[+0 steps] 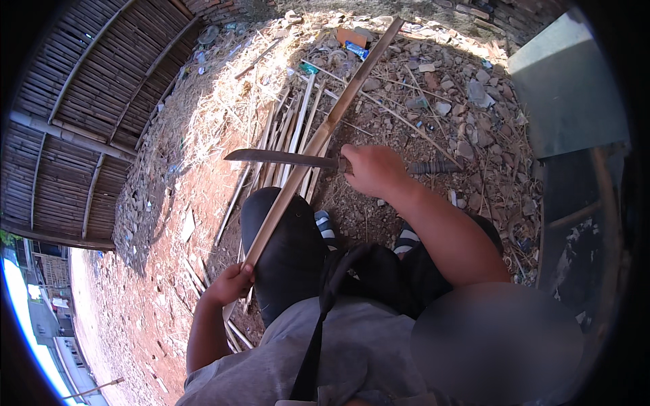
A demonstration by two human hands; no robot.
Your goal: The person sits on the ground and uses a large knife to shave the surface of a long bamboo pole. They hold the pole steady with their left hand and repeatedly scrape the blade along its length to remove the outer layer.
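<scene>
Head view: my L hand (231, 283) grips near end of split-bamboo strip (318, 139), slanting over L thigh (298, 237); R hand (374, 170) clenched round hilt of machete (281, 157), blade across strip. Strip's prob. light, stiff; best held low, away from blade.

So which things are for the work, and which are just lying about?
For the work:
long bamboo strip, in the left hand
long knife, in the right hand
pile of thin strips, probably

Just lying about, it seems:
blue wrapper
green scrap
stony rubble
</scene>
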